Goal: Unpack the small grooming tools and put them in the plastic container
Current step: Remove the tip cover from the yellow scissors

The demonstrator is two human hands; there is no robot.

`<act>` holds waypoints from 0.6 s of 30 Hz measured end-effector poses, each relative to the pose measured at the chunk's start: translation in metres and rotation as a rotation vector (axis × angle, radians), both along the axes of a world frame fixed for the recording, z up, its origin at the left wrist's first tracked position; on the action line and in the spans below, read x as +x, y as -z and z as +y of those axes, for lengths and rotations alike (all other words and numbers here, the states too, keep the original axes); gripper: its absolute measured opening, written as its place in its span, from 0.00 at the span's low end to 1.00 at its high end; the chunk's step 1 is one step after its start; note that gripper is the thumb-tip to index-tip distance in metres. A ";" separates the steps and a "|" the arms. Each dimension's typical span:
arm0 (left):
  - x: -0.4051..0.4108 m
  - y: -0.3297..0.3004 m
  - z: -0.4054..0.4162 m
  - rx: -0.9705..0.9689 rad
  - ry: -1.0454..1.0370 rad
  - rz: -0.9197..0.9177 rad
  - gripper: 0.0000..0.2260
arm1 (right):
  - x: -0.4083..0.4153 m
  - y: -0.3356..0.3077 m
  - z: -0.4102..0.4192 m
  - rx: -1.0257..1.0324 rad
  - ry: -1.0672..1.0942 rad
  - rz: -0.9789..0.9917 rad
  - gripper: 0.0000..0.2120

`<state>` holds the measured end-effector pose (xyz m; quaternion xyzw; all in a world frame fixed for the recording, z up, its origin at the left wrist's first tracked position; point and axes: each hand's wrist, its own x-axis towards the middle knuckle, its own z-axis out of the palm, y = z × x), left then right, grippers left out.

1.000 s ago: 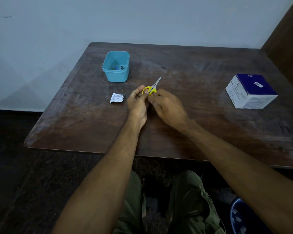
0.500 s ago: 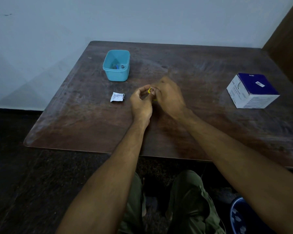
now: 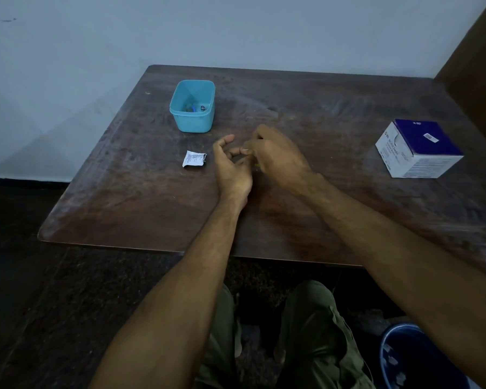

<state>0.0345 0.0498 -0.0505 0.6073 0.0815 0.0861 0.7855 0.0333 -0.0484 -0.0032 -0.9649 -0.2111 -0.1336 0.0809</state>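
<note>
Two bare hands meet over the middle of the dark brown wooden counter (image 3: 334, 141). One, the left hand (image 3: 232, 167), lies with its palm turned up and its fingers loosely curled and apart, the thumb raised. One, the right hand (image 3: 278, 155), is turned knuckles up and curled closed, its fingertips touching those of the left; only a thin sliver of yellow (image 3: 256, 165) shows at its lower edge, too small to tell what it is, so what the right hand pinches cannot be told for certain. One small light blue plastic container (image 3: 192, 120) with rounded corners stands open on the counter beyond the hands and a little to their left, well apart from them; at its bottom lie a few small items (image 3: 195, 108), bluish and dark, too small to count or name. One small white torn paper packet (image 3: 194, 159) with fine print lies flat on the counter just left of the left hand, between that hand and the container's side. One white and dark blue cardboard box (image 3: 418, 150) sits closed near the counter's right side. One dark blue round bin (image 3: 390, 369) shows on the floor at the lower right, with pale scraps inside.
</note>
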 end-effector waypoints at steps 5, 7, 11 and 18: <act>0.000 0.000 -0.001 0.000 0.001 -0.012 0.25 | 0.004 -0.007 -0.006 0.011 0.093 0.005 0.11; 0.000 0.000 0.000 -0.002 0.005 0.002 0.24 | -0.002 -0.005 0.001 -0.049 -0.002 -0.016 0.11; -0.001 -0.001 0.000 0.001 0.009 0.008 0.22 | -0.001 -0.002 -0.002 -0.054 -0.019 -0.019 0.10; 0.001 0.000 -0.001 -0.018 -0.005 0.012 0.18 | 0.009 0.007 -0.016 0.171 0.204 0.038 0.09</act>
